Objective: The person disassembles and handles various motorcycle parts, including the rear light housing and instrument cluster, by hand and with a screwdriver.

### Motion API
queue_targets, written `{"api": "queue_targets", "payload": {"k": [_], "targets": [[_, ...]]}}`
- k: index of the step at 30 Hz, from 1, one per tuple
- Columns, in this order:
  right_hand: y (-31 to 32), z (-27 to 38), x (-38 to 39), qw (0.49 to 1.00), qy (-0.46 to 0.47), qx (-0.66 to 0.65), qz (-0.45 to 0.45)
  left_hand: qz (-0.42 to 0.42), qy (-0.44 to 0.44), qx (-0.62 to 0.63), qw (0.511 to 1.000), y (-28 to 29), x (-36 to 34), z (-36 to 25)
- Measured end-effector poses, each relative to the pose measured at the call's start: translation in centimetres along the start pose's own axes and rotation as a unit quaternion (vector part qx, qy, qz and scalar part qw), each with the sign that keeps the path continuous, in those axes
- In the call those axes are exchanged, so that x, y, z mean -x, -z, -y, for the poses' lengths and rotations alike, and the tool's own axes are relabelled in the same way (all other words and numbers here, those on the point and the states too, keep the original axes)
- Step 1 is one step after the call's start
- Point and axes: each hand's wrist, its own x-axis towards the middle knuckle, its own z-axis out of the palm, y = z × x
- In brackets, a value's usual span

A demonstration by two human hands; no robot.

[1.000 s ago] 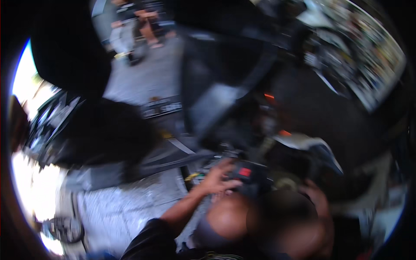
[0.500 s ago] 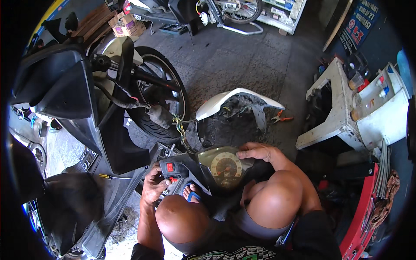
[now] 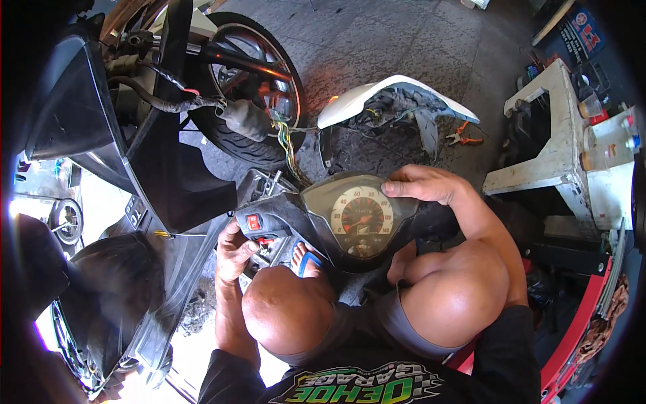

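Between my knees is a motorbike speedometer cover [image 3: 315, 250], dark grey, with a round clear-faced dial [image 3: 363, 217]. My left hand [image 3: 233, 252] is closed on the cover's left end, thumb below a red switch [image 3: 253, 222]. A small red part [image 3: 264, 241] shows beside that thumb. My right hand [image 3: 424, 185] grips the upper right rim, thumb on top and its other fingers hidden behind. A bundle of coloured wires [image 3: 288, 147] runs from a grey rubber boot [image 3: 245, 121] down to behind the cover.
A partly stripped motorbike with a front wheel [image 3: 252, 81] and black panels [image 3: 74, 108] stands at the left. A white fairing [image 3: 397, 94] lies ahead, with orange-handled pliers [image 3: 464, 137] beside it. At the right are a white bench [image 3: 538, 158] and a red rack [image 3: 579, 337].
The whole view has shifted, so the speedometer cover appears larger and higher and its dial reads more clearly. Both hands keep their hold on the cover.
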Motion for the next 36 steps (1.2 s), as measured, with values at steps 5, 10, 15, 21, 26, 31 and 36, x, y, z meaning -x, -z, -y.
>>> {"api": "queue_targets", "payload": {"k": [5, 10, 15, 21, 26, 31, 36], "targets": [[-0.3, 0.8, 0.5, 1.0, -0.011, 0.019, -0.011, 0.006, -0.009, 0.038, 0.999, 0.6, 0.4, 0.4], [-0.9, 2.0, 1.2, 0.999, -0.013, 0.02, -0.024, -0.011, -0.013, 0.044, 0.999, 0.7, 0.9, 0.5], [-1.3, 3.3, 1.5, 0.999, -0.021, 0.039, -0.032, -0.053, -0.012, 0.0, 0.999, -0.2, 1.3, -0.1], [-1.6, 4.4, 2.2, 0.999, -0.014, 0.024, -0.028, -0.078, -0.032, -0.015, 0.996, -1.0, 1.7, -1.0], [-1.6, 4.3, 2.3, 1.0, -0.009, 0.02, -0.017, -0.061, -0.042, 0.002, 0.997, -0.9, 2.4, -1.0], [-1.9, 3.8, 1.9, 0.999, 0.034, 0.003, -0.028, -0.088, -0.042, -0.029, 0.995, -0.9, 2.6, -0.6], [-1.9, 3.7, 2.0, 0.999, 0.017, 0.01, -0.025, -0.097, -0.039, -0.021, 0.994, -0.9, 2.5, -0.4]]}}
